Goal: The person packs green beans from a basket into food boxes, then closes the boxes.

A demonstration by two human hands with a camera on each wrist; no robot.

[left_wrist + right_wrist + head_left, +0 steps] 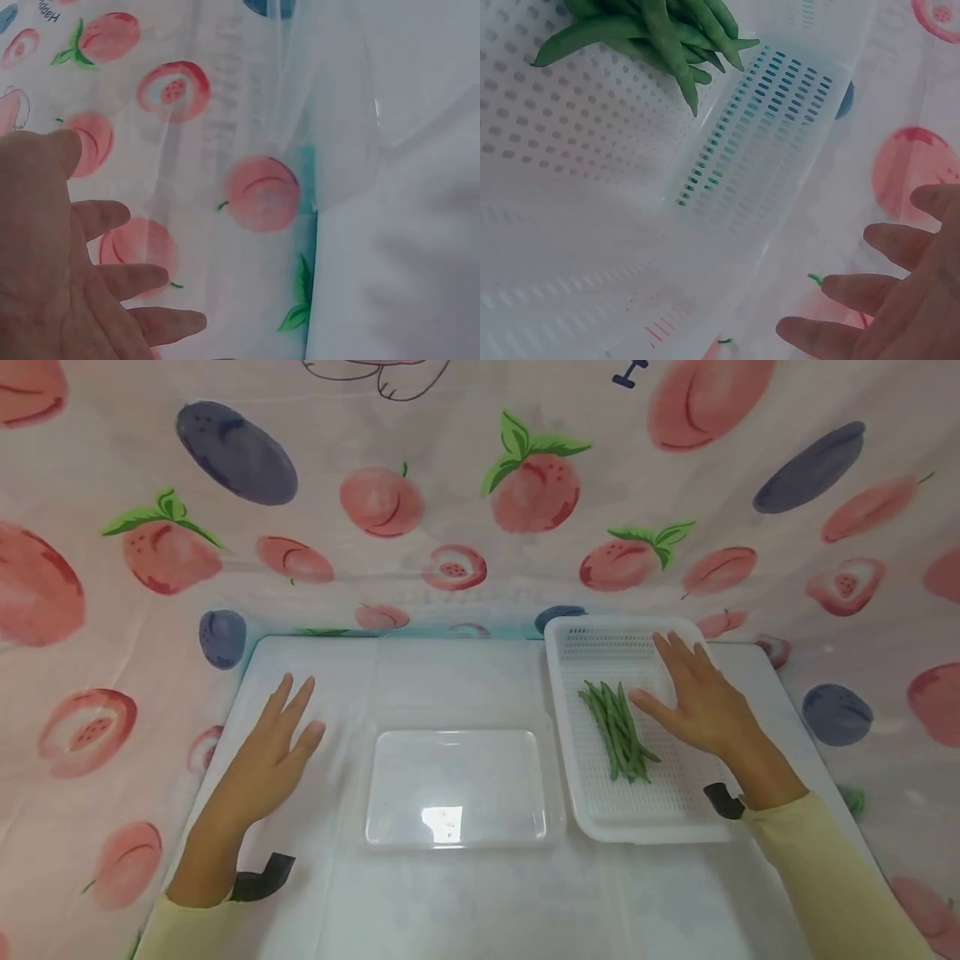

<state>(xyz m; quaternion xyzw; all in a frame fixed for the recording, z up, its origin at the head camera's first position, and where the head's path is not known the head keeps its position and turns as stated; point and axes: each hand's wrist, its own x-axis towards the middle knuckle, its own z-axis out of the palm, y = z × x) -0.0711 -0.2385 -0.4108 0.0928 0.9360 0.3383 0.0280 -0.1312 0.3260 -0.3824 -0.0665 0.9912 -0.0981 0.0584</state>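
Note:
A small pile of green beans lies in a white perforated plastic basket on the right of the table; the right wrist view shows the bean tips close by. My right hand hovers over the basket's right part with fingers spread, holding nothing. To the basket's left sits a clear plastic container, its transparent lid apparently folded back behind it. My left hand is held above the table left of the container, fingers extended and nothing in them.
A white table bears the container and basket side by side. Behind and around it hangs a pale cloth printed with peaches and dark blue fruit. Black straps show at both wrists.

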